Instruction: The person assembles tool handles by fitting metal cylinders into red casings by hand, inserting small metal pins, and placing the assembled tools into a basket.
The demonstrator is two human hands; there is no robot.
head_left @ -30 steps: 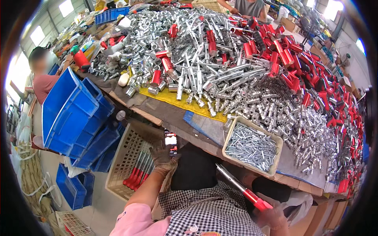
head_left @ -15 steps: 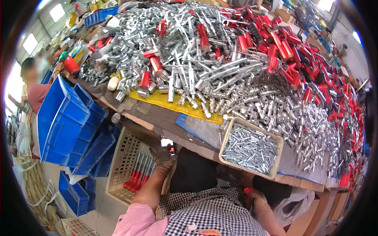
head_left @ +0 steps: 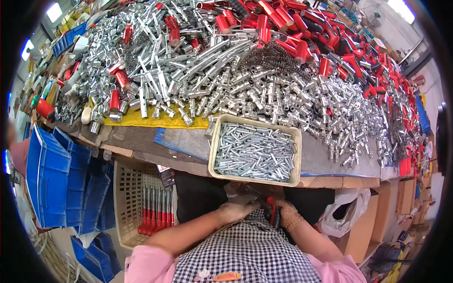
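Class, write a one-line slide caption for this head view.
Both hands grip a red-handled metal tool below a beige tray of silver pins.

Left hand [head_left: 239, 209] and right hand [head_left: 286, 214] meet at the lap (fingers curled, forearms bent inward)

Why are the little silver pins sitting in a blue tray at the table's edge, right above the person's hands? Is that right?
Almost. The tray of silver pins is beige, not blue, as the head view shows. It does sit at the table edge, just above the left hand and right hand.
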